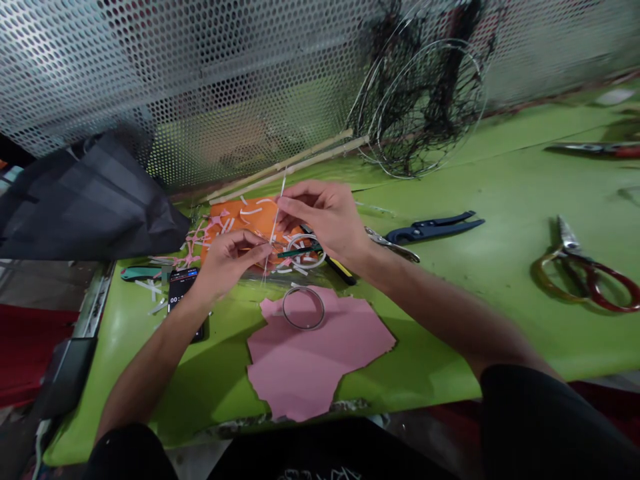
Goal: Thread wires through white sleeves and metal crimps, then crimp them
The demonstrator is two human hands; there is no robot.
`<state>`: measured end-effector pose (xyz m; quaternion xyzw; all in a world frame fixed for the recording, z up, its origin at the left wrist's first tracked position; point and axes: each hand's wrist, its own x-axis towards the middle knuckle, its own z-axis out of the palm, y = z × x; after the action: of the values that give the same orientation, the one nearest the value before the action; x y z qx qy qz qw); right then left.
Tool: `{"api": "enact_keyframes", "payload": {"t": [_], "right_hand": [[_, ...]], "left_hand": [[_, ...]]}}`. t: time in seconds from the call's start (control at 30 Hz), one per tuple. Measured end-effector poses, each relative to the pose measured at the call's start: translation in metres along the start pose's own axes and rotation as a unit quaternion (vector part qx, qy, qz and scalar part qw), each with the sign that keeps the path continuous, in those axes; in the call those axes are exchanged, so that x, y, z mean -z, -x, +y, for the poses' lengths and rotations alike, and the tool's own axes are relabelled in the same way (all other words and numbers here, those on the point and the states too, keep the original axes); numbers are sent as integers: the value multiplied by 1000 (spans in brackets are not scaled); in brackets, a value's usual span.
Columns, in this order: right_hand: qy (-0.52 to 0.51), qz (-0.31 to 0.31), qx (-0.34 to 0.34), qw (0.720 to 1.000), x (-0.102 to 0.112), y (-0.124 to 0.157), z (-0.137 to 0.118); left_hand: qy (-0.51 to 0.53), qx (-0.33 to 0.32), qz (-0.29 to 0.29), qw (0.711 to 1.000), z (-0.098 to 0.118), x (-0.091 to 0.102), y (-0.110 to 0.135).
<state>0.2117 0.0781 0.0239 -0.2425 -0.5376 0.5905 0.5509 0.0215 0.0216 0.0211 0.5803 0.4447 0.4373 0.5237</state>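
Observation:
A thin white strand (273, 230) runs upright between my hands, at a slant. Near its top end, my right hand (325, 217) pinches it between thumb and fingers. Lower down, the fingertips of my left hand (237, 257) are closed on it, with its tail hanging below. Whether it is a plastic strip or a wire is too fine to tell. Beneath my hands lies an orange sheet (213, 230) strewn with short white strips and pink scraps. Closer to me, a clear ring (323, 310), like a tape roll, rests on a cut pink sheet (325, 353).
Right of my hands lie dark blue shears (430, 228), a yellow-and-black handle (343, 270) and red-handled scissors (570, 247). A phone (176, 293) and green-handled tool (143, 273) are left. Behind are sticks (300, 167), black netting (425, 100) with wire hoops, and a perforated metal panel (240, 60).

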Motion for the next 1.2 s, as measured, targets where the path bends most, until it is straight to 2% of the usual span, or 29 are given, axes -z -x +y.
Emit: {"api": "enact_keyframes", "payload": {"t": [0.17, 0.4, 0.57, 0.83, 1.2], "right_hand": [[-1, 4, 13, 1000, -1, 1, -2], [-3, 16, 13, 1000, -1, 1, -6], [10, 22, 24, 999, 0, 2, -7], [37, 30, 9, 999, -1, 3, -11], [50, 42, -13, 998, -5, 6, -17]], "left_hand": [[7, 5, 9, 1000, 0, 0, -1], [17, 23, 56, 998, 4, -3, 0], [25, 4, 82, 996, 2, -6, 0], [19, 0, 96, 995, 4, -7, 1], [9, 25, 81, 996, 3, -6, 2]]}}
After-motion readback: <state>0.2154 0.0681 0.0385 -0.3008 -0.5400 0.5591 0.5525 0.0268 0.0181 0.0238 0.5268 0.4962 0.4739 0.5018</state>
